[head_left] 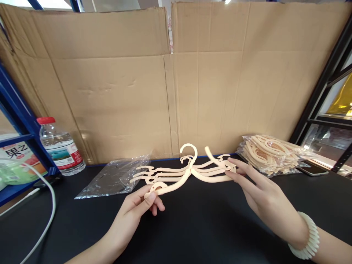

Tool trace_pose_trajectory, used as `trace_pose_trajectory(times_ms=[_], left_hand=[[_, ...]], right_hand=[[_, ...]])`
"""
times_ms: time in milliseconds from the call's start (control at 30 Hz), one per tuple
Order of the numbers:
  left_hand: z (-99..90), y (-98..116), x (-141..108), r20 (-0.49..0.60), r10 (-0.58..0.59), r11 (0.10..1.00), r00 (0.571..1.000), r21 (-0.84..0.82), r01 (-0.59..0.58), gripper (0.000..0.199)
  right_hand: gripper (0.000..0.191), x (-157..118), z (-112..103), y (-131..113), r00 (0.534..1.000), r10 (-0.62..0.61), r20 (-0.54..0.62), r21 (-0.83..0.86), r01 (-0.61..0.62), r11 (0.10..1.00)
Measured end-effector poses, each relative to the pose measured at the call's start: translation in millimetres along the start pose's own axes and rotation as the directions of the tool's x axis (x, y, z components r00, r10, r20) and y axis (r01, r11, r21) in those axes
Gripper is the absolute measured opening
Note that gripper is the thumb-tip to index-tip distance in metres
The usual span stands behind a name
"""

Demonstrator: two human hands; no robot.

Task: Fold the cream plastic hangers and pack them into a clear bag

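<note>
A beige plastic folding hanger (176, 186) is held up over the black table, its hook pointing upward. My left hand (137, 205) pinches the end of its left arm between thumb and fingers. At the other side my right hand (255, 187) grips the end of its right arm, where a thin piece sticks up and to the left. Behind it lie several similar beige hangers (167, 174), partly hidden by the held one. An empty clear plastic bag (110, 178) lies flat to the left of these hangers.
Bagged beige hangers (269, 152) lie at the back right, beside a phone (313, 168). A water bottle (63, 150) with a red cap stands at the left. A white cable (52, 205) curves over the left table. Cardboard (123, 91) walls the back; a blue rack (16, 99) borders the left.
</note>
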State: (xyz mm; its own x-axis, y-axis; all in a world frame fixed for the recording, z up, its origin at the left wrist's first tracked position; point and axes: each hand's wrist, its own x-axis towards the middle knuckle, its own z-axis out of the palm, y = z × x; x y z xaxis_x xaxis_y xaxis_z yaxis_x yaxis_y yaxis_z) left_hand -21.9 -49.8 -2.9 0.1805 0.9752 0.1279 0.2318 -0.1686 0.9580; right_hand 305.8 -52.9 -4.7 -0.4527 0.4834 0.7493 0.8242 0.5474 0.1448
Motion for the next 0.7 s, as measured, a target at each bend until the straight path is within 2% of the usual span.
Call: trace_pose_trajectory(times_ms=[100,200,233,300,367,467,567,700], left_hand=[[0.5,0.5,-0.2,-0.009,0.009,1.0,1.0,-0.005,-0.009,0.039],[0.5,0.7,-0.7,-0.024,0.008,1.0,1.0,-0.012,-0.008,0.039],[0.6,0.8,-1.0,-0.03,0.006,1.0,1.0,-0.016,-0.007,0.039],[0.8,1.3,-1.6,-0.032,0.009,1.0,0.999,-0.018,-0.01,0.038],[1.2,2.0,-2.2,-0.029,0.015,1.0,0.999,-0.022,-0.015,0.037],[1.6,3.1,-2.7,-0.059,0.017,0.999,0.998,-0.036,-0.019,0.035],[2.2,4.1,-2.7,-0.124,0.016,0.998,0.992,-0.064,-0.024,0.029],[7.7,5.6,-4.3,-0.123,0.016,0.994,0.992,-0.107,-0.029,0.026]], right_hand=[[0.036,1.4,-0.7,-4.4,0.997,0.068,-0.02,0.166,-0.064,0.984],[0.017,5.5,-2.6,-7.1,0.969,0.241,0.056,0.385,-0.243,0.89],[0.012,7.0,-3.1,-6.8,0.948,0.301,0.103,0.463,-0.313,0.829],[0.017,9.8,-3.9,-4.4,0.9,0.386,0.203,0.602,-0.426,0.675],[0.026,12.6,-4.2,-0.2,0.854,0.423,0.303,0.705,-0.499,0.504],[0.031,15.7,-3.0,6.7,0.78,0.45,0.435,0.77,-0.581,0.263],[0.032,16.0,0.2,10.2,0.711,0.496,0.499,0.797,-0.601,0.06],[0.029,13.4,5.7,2.8,0.679,0.493,0.545,0.821,-0.551,-0.15]])
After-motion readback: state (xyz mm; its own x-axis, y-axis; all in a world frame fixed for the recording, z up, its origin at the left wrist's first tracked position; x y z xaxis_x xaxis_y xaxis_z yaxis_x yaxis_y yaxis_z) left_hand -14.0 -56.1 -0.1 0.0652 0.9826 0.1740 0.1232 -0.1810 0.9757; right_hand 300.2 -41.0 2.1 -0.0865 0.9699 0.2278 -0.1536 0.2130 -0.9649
